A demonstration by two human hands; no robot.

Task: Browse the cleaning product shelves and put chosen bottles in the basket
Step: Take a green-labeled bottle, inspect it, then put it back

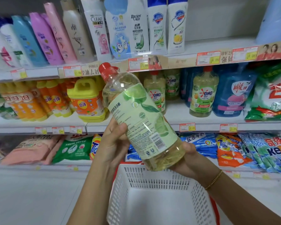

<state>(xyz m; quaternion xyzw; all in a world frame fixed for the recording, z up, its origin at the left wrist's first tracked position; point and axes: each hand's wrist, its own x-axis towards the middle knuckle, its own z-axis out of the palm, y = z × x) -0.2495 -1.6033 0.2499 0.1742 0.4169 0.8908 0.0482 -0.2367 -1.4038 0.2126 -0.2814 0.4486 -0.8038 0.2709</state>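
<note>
A clear bottle of yellow dish liquid with a red cap and a pale green back label is tilted, cap up and to the left, above the white basket. My left hand grips its left side, thumb across the label. My right hand cups the bottle's base from below and the right. The basket's inside is white, with nothing visible in the part I can see.
Shelves run across the view. Shampoo bottles stand on top. Orange and yellow detergent bottles and more green-label bottles fill the middle shelf. Bags of washing powder lie on the low shelf. White floor lies at the left.
</note>
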